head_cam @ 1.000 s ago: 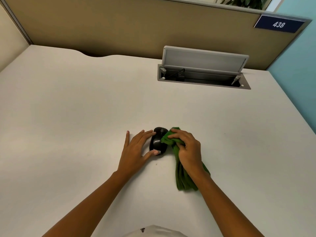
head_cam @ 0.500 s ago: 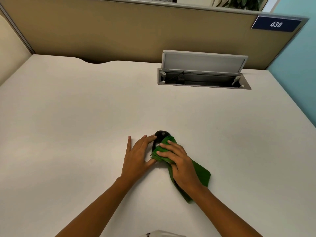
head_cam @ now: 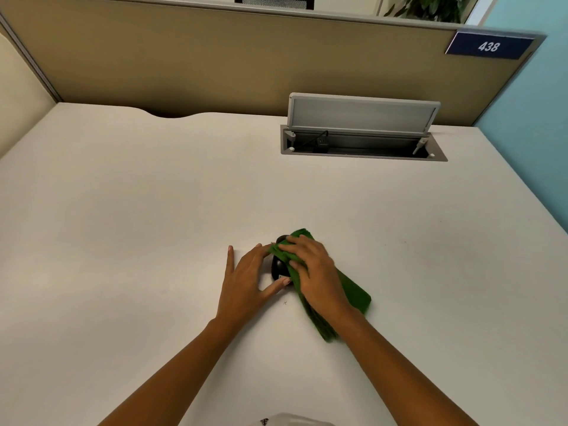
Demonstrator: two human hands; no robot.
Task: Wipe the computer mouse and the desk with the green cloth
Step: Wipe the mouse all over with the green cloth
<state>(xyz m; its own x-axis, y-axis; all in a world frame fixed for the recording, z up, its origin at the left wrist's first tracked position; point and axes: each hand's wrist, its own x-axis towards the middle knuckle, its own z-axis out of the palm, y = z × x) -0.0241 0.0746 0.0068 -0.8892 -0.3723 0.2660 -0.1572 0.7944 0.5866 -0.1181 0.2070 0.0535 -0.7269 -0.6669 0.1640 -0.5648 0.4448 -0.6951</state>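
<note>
A black computer mouse [head_cam: 279,268] sits near the middle of the white desk [head_cam: 123,210], mostly covered. A folded green cloth [head_cam: 353,295] lies over the mouse's top and right side and trails toward me on the desk. My right hand [head_cam: 313,272] presses flat on the cloth over the mouse. My left hand [head_cam: 246,278] rests on the desk at the mouse's left, with index finger and thumb touching its side to steady it. Only the mouse's lower left part and far tip show.
An open grey cable hatch [head_cam: 362,142] with a raised lid and a plugged black cable sits in the desk at the back right. Tan partition panels [head_cam: 215,63] wall the back and left. A sign reading 438 [head_cam: 488,46] hangs top right.
My right hand has slid the cloth from the mouse's right side up over its top, then a little farther forward. The cloth has spread flatter. My left hand stays at the mouse.
</note>
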